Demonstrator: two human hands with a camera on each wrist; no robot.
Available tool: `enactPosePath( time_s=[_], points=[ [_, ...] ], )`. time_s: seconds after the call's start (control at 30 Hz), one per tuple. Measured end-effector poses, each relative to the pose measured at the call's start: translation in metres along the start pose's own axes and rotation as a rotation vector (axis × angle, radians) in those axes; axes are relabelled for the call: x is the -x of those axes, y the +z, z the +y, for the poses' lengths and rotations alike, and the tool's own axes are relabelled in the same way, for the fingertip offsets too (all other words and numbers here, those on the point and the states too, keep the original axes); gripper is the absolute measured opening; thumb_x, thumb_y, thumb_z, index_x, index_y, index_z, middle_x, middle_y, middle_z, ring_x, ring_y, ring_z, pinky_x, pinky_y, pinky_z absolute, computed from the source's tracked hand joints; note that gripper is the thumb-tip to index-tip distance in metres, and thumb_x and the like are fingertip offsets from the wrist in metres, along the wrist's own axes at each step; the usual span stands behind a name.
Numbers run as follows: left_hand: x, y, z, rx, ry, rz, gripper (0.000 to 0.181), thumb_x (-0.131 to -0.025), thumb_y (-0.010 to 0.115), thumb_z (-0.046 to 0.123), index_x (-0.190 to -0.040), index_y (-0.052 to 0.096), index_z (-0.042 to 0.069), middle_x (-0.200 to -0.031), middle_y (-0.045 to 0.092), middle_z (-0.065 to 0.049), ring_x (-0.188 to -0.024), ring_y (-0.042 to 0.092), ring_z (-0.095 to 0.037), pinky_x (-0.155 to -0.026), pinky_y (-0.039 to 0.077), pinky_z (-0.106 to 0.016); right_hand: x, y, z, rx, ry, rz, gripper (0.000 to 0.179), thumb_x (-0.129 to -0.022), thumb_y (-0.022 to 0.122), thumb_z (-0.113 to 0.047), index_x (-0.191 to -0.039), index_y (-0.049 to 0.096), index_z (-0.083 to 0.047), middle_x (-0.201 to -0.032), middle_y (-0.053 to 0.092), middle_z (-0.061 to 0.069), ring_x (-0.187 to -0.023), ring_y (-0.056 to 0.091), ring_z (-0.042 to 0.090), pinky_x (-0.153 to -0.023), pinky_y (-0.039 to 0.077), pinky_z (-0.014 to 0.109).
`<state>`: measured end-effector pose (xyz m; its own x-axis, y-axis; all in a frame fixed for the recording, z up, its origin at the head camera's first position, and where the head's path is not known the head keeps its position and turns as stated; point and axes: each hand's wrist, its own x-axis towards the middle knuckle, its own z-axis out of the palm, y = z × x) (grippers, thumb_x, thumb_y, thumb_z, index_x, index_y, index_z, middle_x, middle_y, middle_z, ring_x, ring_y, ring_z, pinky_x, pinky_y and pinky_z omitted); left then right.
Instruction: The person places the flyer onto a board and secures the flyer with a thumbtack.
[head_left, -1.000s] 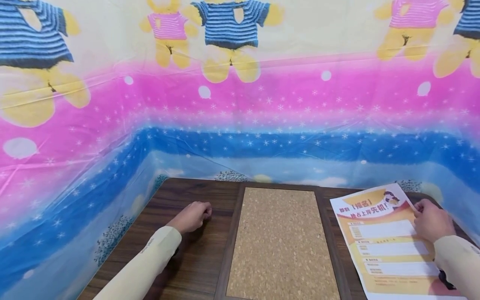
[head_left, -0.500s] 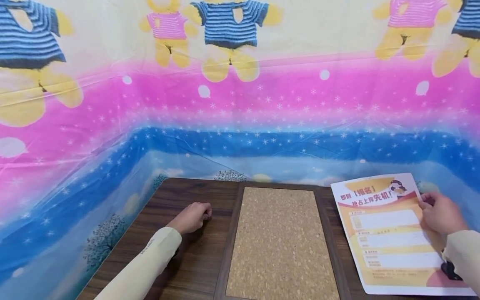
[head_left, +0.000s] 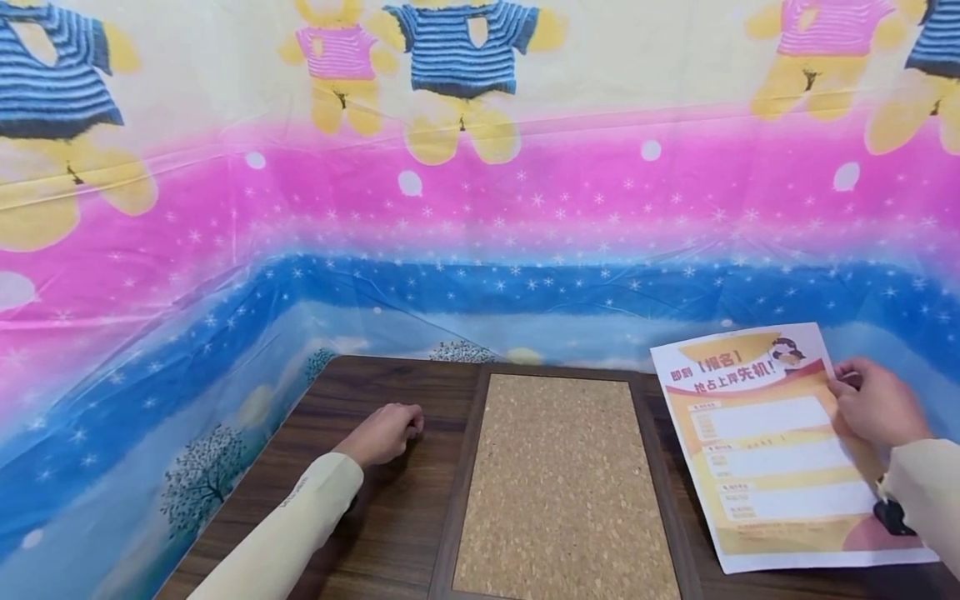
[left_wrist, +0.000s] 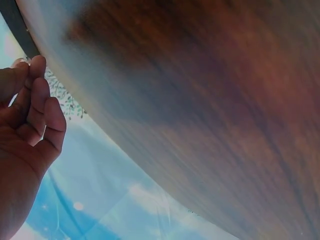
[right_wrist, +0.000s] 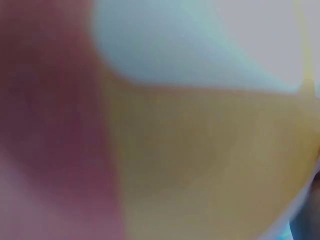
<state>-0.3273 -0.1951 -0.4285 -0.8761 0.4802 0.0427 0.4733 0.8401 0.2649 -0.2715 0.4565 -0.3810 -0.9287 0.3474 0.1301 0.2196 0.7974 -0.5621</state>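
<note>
My right hand (head_left: 883, 406) pinches the right edge of a printed paper poster (head_left: 757, 433), thumb in front near the upper corner. Orange and white, with red Chinese lettering, the poster is raised at the table's right side, its top overlapping the curtain. Up close and blurred, the poster (right_wrist: 200, 150) fills the right wrist view. Left of the cork board (head_left: 562, 492), my left hand (head_left: 381, 435) rests at the table (head_left: 420, 392) with loosely curled fingers. The left wrist view shows this left hand (left_wrist: 30, 120) with thumb tip near the index fingertip.
The cork panel has a dark wooden frame (head_left: 467, 475) and lies in the middle of the table. Behind and to the left hangs a curtain (head_left: 570, 208) with printed bears, snowflakes and trees, close along the table edges.
My right hand has lifted the poster, first rightward and up, then slightly left, so its top now stands higher against the curtain. The left hand has stayed in place.
</note>
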Motion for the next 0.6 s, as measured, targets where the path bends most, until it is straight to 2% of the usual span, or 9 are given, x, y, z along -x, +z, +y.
enactPosePath(
  time_s=[0.23, 0.43, 0.6],
  points=[
    [0.001, -0.002, 0.0, 0.005, 0.016, 0.012, 0.018, -0.091, 0.057, -0.003, -0.084, 0.059, 0.013, -0.077, 0.056, 0.004, -0.067, 0.049, -0.009, -0.062, 0.043, -0.029, 0.0, -0.004, -0.026, -0.012, -0.096, -0.088, 0.035, -0.099, 0.048, -0.023, -0.121, 0.043, 0.004, -0.109, 0.047, 0.028, -0.09, 0.045, 0.041, -0.067, 0.043, 0.048],
    [0.001, -0.001, -0.002, 0.009, 0.031, 0.01, 0.018, -0.091, 0.057, -0.004, -0.084, 0.058, 0.013, -0.078, 0.056, 0.003, -0.068, 0.05, -0.009, -0.063, 0.043, -0.03, -0.001, 0.0, -0.042, -0.004, -0.096, -0.134, 0.033, -0.099, 0.05, -0.025, -0.119, 0.045, 0.001, -0.106, 0.05, 0.027, -0.087, 0.048, 0.038, -0.062, 0.044, 0.04],
    [0.001, 0.0, -0.002, 0.006, 0.014, 0.01, 0.018, -0.092, 0.057, -0.003, -0.084, 0.058, 0.014, -0.077, 0.056, 0.004, -0.067, 0.049, -0.009, -0.062, 0.043, -0.03, -0.004, 0.013, -0.052, -0.035, -0.112, -0.158, 0.031, -0.099, 0.049, -0.023, -0.117, 0.045, 0.001, -0.105, 0.049, 0.027, -0.086, 0.047, 0.038, -0.06, 0.045, 0.033]
  ],
)
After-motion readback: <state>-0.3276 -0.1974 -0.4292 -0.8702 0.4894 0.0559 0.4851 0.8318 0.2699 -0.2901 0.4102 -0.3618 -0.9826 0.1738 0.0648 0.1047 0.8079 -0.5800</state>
